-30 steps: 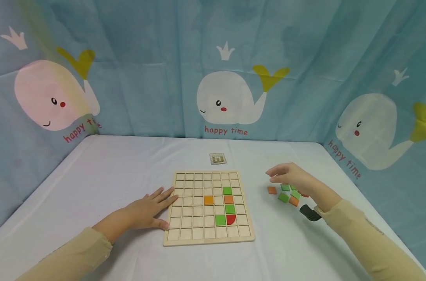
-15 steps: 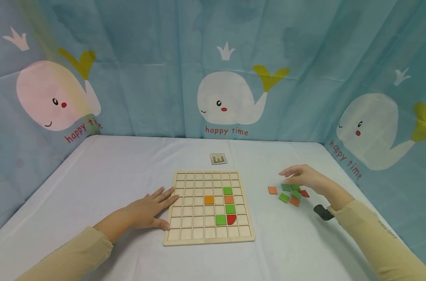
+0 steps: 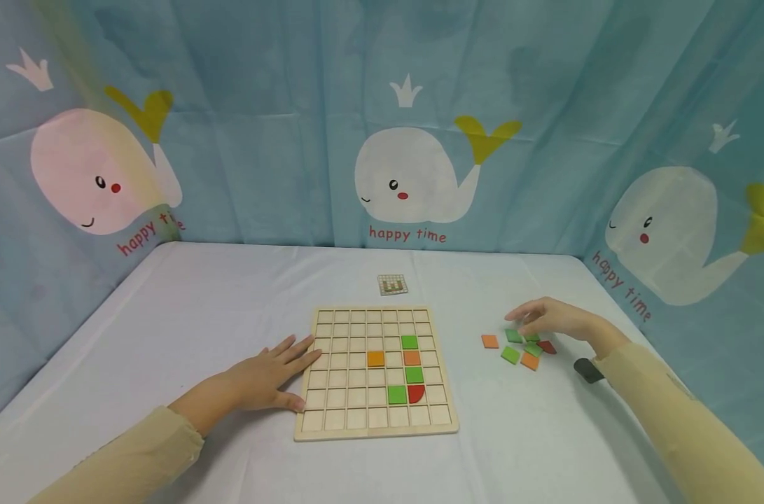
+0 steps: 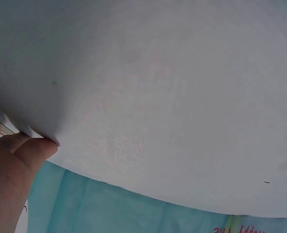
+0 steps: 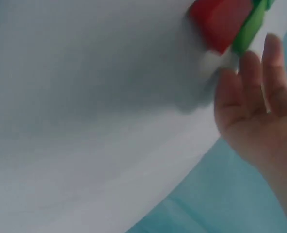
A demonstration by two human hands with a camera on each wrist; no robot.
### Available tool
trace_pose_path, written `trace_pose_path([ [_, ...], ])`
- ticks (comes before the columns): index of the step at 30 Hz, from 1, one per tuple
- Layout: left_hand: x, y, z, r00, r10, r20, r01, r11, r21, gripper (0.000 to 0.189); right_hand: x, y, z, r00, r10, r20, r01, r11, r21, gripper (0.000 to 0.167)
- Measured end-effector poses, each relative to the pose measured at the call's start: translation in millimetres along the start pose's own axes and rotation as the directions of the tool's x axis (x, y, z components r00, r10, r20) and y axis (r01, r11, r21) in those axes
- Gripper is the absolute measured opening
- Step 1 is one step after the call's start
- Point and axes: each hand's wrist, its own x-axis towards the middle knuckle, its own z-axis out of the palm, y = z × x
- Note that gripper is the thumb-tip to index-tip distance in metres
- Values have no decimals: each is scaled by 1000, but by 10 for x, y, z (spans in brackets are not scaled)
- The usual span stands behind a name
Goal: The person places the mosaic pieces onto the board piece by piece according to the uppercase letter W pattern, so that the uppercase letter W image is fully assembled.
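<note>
My left hand lies flat with spread fingers, its fingertips on the left edge of a wooden grid board. In the board's cells sit an orange tile, a salmon tile, several green tiles and a red rounded piece. My right hand hovers over the back of a loose pile, fingers loosely bent, thumb by a green tile. A red piece and a green tile appear beyond its fingers in the right wrist view.
Around the pile lie two orange tiles, one at its left and one at its front. A small pattern card lies behind the board. A black object shows at the right wrist. A blue whale-print curtain surrounds the white table.
My right hand has moved right and slightly lower, to over the back of the loose tiles. The red piece in the pile has come into view. My left hand stays on the board.
</note>
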Motion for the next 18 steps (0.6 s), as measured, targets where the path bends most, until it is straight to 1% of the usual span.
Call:
trace_pose_path([
  [4,-10,25,-11,1000,1,5,-1,1000,-5,94,65,76,-33,998,2,69,-3,1000,7,43],
  [8,-5,37,-25,1000,0,15,0,1000,-12,93,104,114,-42,994,23,105,-23,1000,-1,42],
  [12,4,37,-32,1000,-5,27,5,1000,-13,94,129,99,-28,992,61,106,-59,998,-21,41],
  [18,-11,39,-32,999,-13,29,13,1000,-11,94,163,23,7,992,83,91,-80,996,-40,38],
])
